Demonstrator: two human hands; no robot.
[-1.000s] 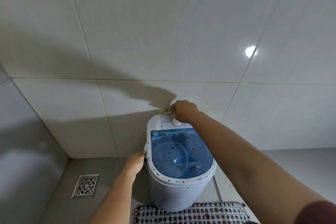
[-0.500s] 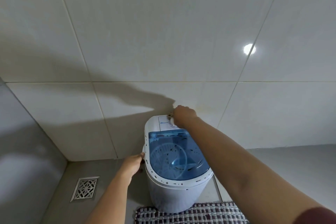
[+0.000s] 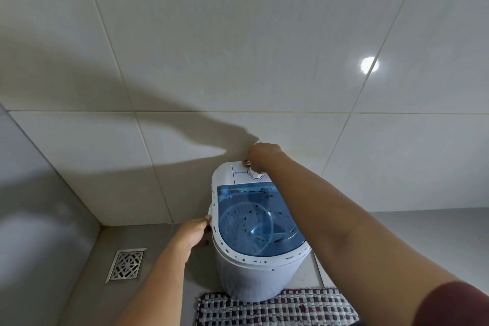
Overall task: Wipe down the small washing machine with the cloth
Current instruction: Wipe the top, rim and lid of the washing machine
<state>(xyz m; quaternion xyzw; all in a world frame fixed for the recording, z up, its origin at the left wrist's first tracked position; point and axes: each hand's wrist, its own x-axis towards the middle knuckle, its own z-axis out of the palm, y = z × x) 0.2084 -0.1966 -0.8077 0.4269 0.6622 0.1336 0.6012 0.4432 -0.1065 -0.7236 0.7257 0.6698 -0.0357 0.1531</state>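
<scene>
The small white washing machine (image 3: 248, 278) with a see-through blue lid (image 3: 258, 217) stands on the floor against the tiled wall. Dark specks dot its rim and lid. My right hand (image 3: 262, 155) reaches to the back edge by the white dial (image 3: 255, 174) and is closed on a small bunched cloth (image 3: 246, 162), of which only a bit shows. My left hand (image 3: 194, 229) grips the machine's left side at the rim.
A metal floor drain (image 3: 126, 264) lies at the lower left. A checked woven mat (image 3: 277, 307) lies in front of the machine. The tiled wall (image 3: 238, 61) is right behind, and a grey side wall (image 3: 31, 219) stands on the left.
My right hand with the cloth has moved slightly to the right along the machine's back edge. My left hand has stayed on the left side.
</scene>
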